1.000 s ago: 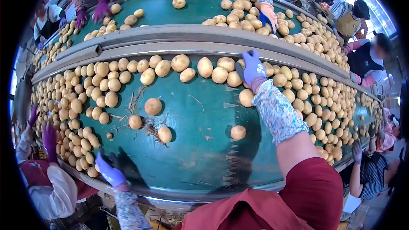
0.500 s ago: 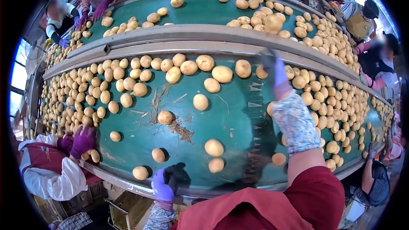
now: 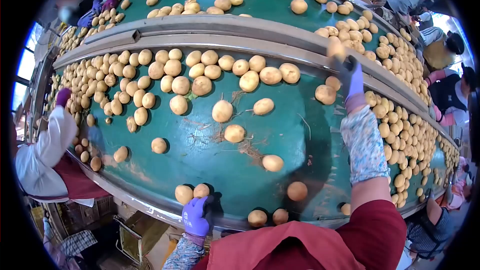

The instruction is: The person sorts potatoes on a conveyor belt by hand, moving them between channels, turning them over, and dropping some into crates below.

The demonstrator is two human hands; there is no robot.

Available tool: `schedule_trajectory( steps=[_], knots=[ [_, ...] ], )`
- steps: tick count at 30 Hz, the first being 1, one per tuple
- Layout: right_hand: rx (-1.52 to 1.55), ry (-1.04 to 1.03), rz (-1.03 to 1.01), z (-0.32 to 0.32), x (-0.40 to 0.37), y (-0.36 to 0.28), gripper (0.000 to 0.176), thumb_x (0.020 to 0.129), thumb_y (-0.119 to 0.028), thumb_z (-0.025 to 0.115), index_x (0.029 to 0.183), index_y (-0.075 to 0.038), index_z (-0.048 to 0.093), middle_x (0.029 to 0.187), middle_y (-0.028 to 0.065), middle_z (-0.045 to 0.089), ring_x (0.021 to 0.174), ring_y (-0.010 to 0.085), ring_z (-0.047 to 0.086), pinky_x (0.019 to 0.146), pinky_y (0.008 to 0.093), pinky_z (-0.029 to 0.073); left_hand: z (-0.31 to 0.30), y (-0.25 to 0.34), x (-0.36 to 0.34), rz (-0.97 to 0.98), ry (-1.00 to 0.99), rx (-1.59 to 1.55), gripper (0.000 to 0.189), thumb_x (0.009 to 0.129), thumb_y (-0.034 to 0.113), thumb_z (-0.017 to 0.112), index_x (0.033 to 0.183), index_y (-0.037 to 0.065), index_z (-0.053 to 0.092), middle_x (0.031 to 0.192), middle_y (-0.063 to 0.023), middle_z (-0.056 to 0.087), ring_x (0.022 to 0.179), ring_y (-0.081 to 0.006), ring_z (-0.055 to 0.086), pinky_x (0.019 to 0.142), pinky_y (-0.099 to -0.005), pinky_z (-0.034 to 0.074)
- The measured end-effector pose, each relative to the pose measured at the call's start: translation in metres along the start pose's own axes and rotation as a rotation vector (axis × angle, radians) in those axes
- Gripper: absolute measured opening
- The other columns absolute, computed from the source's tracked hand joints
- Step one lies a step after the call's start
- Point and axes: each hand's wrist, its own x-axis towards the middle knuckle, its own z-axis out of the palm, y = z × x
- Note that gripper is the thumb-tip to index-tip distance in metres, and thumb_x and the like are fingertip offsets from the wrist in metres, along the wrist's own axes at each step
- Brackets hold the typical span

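My right hand (image 3: pixel 351 76), in a purple glove with dark fingers, reaches out to the metal divider. At its fingertips is a motion-blurred potato (image 3: pixel 336 48), held over the divider. Just below that hand, another potato (image 3: pixel 325 94) rests on the green belt (image 3: pixel 250 185). My left hand (image 3: pixel 196 216), gloved alike, is at the near belt edge with slightly bent fingers and nothing seen in its grasp. Right beside its fingers lie two potatoes, a left one (image 3: pixel 183 193) and a right one (image 3: pixel 201 190).
The metal divider (image 3: pixel 215 41) separates my belt from a far belt (image 3: pixel 260 5) that also carries potatoes. Dry plant scraps (image 3: pixel 250 148) lie mid-belt. Dense potatoes (image 3: pixel 407 132) cover the right side. A co-worker's sleeve (image 3: pixel 55 132) reaches in at left; other people stand around.
My right hand has moved right, with a potato now at its fingertips; earlier a blurred potato was beyond the divider. Belt potatoes and scraps have shifted right. My left hand is now beside two potatoes.
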Motion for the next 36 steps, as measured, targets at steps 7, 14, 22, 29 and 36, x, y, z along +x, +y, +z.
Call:
schedule_trajectory(
  steps=[7,14,22,29,36],
  knots=[
    [-1.122,-0.103,-0.273,0.143,-0.044,0.001,0.067,0.073,-0.027,0.078,0.136,-0.025,0.055,0.130,0.0228,0.053,0.113,0.0414,0.059,0.096,0.0477,0.050,-0.032,-0.026,0.008,0.012,0.025,0.080,0.033,0.075,0.001,0.064,0.106,0.011,0.070,0.077,-0.0100,0.059,0.075,-0.0344,0.060,0.065,-0.0456,0.046],
    [-0.436,-0.570,-0.065,0.125,-0.057,-0.042,0.056,0.081,-0.018,0.075,0.134,-0.011,0.056,0.130,0.0151,0.061,0.114,0.0272,0.061,0.099,0.0388,0.049,-0.065,-0.049,0.020,0.032,0.054,0.061,0.036,0.073,0.000,0.064,0.107,0.008,0.069,0.078,-0.0101,0.059,0.074,-0.0350,0.059,0.065,-0.0443,0.047],
    [-0.002,-0.103,-0.014,0.294,-0.112,-0.009,0.039,0.101,-0.023,0.054,0.135,-0.006,0.052,0.122,0.0237,0.059,0.110,0.0368,0.059,0.095,0.0453,0.047,-0.097,-0.084,0.024,0.030,0.158,0.111,0.034,0.075,-0.002,0.066,0.107,0.008,0.068,0.077,-0.0119,0.057,0.071,-0.0357,0.057,0.063,-0.0468,0.044],
    [-0.363,-0.719,-0.411,0.311,-0.251,0.022,0.067,0.082,-0.025,0.076,0.141,-0.009,0.050,0.139,0.0245,0.050,0.128,0.0418,0.049,0.107,0.0480,0.040,-0.108,-0.117,0.030,0.065,0.294,0.048,0.025,0.080,0.000,0.065,0.103,0.009,0.070,0.079,-0.0162,0.059,0.075,-0.0386,0.058,0.067,-0.0483,0.046],
    [-1.098,0.486,-0.097,0.107,-0.282,0.019,0.036,0.085,-0.029,0.065,0.112,-0.006,0.063,0.103,0.0213,0.066,0.097,0.0419,0.062,0.083,0.0493,0.050,-0.105,-0.192,0.026,0.013,0.377,-0.217,0.032,0.089,0.006,0.063,0.120,-0.002,0.062,0.101,-0.0131,0.067,0.095,-0.0256,0.063,0.087,-0.0373,0.050]
  ],
)
